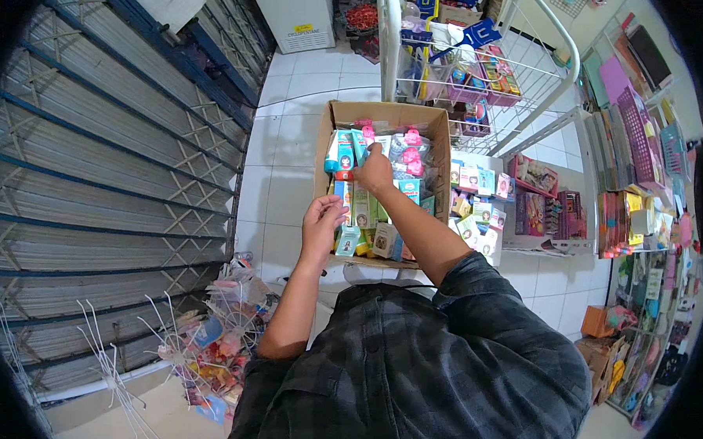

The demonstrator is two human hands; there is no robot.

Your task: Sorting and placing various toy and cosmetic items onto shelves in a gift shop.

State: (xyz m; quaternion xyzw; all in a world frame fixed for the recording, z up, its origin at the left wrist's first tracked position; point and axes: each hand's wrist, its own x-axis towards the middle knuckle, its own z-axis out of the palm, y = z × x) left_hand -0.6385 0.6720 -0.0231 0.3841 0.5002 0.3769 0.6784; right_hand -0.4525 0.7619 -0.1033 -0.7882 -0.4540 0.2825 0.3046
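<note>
A cardboard box (326, 146) in front of me is filled with small packages. Over its middle, my right hand (374, 171) is closed on the edge of a teal package (359, 144) that stands tilted among the others. Lower down, at the box's left side, my left hand (322, 221) has its fingers loosely bent and apart, beside a slim blue-and-white carton (342, 192). Pink-topped items in clear wrapping (413, 155) fill the far right of the box. Near its front edge lie a small teal carton (347, 241) and a white carton (384, 238).
More small cartons (477, 222) are grouped right of the box. A white wire rack (511, 95) with packages stands at the far right, and shelves (642, 222) line the right side. At left are a folding metal gate (115, 190) and bagged goods (216, 343).
</note>
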